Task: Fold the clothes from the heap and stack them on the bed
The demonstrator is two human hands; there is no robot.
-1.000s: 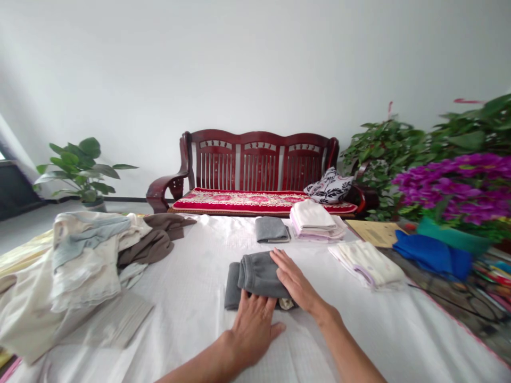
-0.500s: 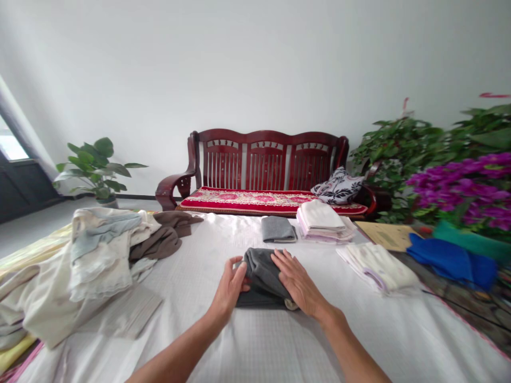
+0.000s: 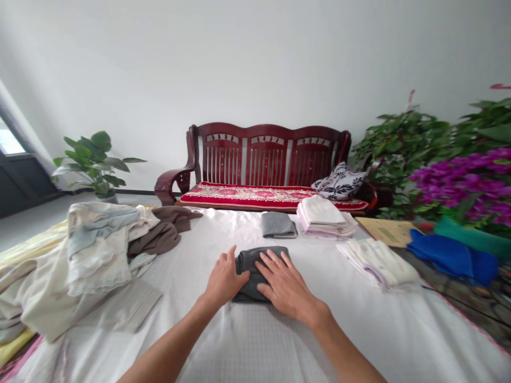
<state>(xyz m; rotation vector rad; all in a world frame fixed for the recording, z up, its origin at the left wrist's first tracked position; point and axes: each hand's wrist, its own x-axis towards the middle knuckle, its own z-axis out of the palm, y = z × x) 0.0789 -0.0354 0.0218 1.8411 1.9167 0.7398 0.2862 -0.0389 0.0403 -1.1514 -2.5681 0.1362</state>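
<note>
Dark grey folded fabric garment sits mid-surface on the white checked cloth cover, between both hands. Right hand: palm down on top of it, fingers spread, grip not closed on anything. Left hand: at its left edge, thumb and index apart; lower fingers hidden, so can't tell if that grip pinches fabric. Behind the garment: flat grey folded cloth, just beside a squared white-and-pale-lilac fabric stack. Cream folded cloth with lilac edging to the right. Loose mixed cream, pale-blue and brown clothes heap well left.
</note>
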